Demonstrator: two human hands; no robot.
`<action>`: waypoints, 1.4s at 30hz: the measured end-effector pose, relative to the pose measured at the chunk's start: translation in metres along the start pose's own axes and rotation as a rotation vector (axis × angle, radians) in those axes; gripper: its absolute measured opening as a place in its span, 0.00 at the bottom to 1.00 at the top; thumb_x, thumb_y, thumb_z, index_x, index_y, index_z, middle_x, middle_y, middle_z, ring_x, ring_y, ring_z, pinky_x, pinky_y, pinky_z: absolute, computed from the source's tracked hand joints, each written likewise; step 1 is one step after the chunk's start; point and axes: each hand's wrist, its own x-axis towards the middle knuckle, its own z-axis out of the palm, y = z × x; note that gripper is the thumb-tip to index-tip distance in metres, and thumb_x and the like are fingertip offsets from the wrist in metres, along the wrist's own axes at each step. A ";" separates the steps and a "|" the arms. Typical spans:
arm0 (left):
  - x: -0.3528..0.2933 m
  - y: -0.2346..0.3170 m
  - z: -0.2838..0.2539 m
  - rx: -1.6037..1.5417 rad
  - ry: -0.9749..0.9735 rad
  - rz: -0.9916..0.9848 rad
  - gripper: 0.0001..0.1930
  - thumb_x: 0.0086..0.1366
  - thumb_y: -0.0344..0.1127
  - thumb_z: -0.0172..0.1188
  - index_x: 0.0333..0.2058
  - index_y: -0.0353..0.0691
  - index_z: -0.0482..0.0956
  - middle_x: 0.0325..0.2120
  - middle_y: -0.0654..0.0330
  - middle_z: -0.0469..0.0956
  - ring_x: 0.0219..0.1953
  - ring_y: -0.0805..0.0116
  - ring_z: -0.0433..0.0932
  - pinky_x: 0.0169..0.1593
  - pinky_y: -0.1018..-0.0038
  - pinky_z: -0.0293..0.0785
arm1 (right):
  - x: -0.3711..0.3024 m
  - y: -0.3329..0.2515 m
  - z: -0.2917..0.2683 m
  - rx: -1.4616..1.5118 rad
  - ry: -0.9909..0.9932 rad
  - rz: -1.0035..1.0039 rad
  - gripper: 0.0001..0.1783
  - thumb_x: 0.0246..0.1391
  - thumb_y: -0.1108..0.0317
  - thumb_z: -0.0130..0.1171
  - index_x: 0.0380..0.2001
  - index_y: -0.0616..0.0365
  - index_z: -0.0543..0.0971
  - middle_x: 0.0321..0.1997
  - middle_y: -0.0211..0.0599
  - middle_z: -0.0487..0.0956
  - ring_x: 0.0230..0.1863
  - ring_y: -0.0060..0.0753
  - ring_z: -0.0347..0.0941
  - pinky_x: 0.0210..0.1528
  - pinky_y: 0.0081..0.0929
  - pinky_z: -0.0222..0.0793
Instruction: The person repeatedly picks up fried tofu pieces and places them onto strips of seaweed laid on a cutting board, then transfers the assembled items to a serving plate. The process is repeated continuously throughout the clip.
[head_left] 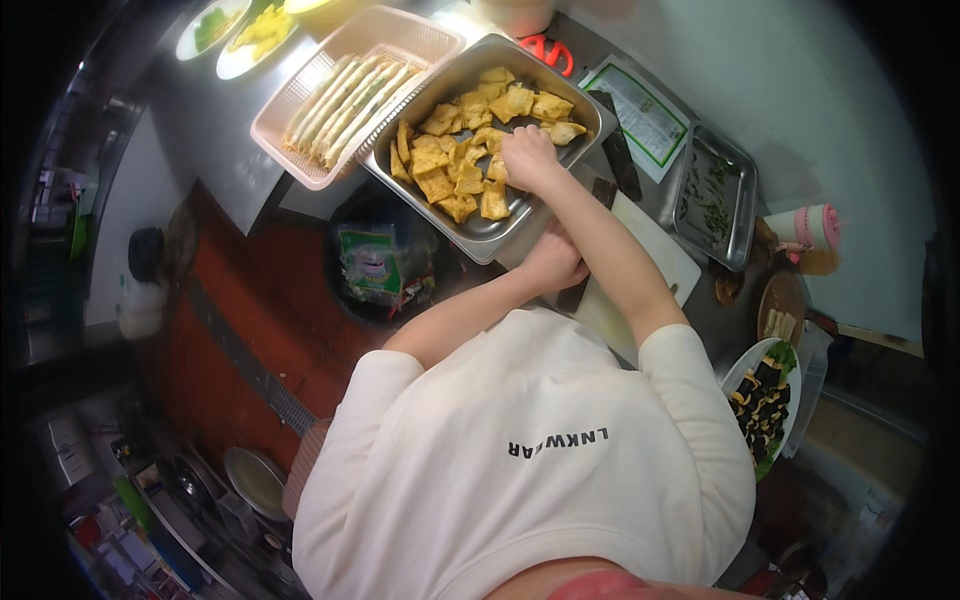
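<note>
Golden pieces: lay in a steel tray.
Right hand: curled among them, grip unclear.
Left hand: was partly hidden; openness, hold unclear.

Golden-yellow flat fried pieces with browner edges sit at twelve o'clock in a silver-grey metal pan. At eleven, a pale pink basket with a fine lattice pattern carries cream-white sticks. Scissor handles just past twelve are bright red; at one, a white sheet has a green border. At four, black-and-yellow pieces lie with green leaves. At six, the T-shirt is off-white with black lettering
</note>
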 end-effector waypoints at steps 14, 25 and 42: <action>0.005 0.002 0.001 -0.050 -0.020 -0.054 0.28 0.52 0.37 0.63 0.52 0.38 0.70 0.52 0.47 0.69 0.58 0.43 0.61 0.63 0.48 0.50 | 0.006 0.010 -0.006 0.350 -0.323 -0.025 0.20 0.39 0.74 0.65 0.39 0.64 0.72 0.44 0.56 0.76 0.49 0.52 0.72 0.50 0.40 0.70; 0.001 0.001 -0.001 0.009 -0.010 -0.054 0.28 0.51 0.35 0.63 0.52 0.37 0.70 0.50 0.47 0.69 0.56 0.44 0.62 0.60 0.51 0.55 | -0.009 0.008 -0.012 0.310 -0.133 -0.041 0.12 0.40 0.71 0.66 0.29 0.63 0.77 0.33 0.48 0.80 0.37 0.48 0.77 0.40 0.35 0.72; -0.023 0.005 -0.043 -0.228 0.039 -0.133 0.21 0.52 0.19 0.51 0.47 0.31 0.66 0.45 0.44 0.69 0.48 0.43 0.66 0.54 0.59 0.64 | -0.225 0.064 0.029 1.571 0.021 0.514 0.12 0.53 0.67 0.64 0.40 0.60 0.80 0.33 0.26 0.81 0.32 0.16 0.74 0.35 0.17 0.69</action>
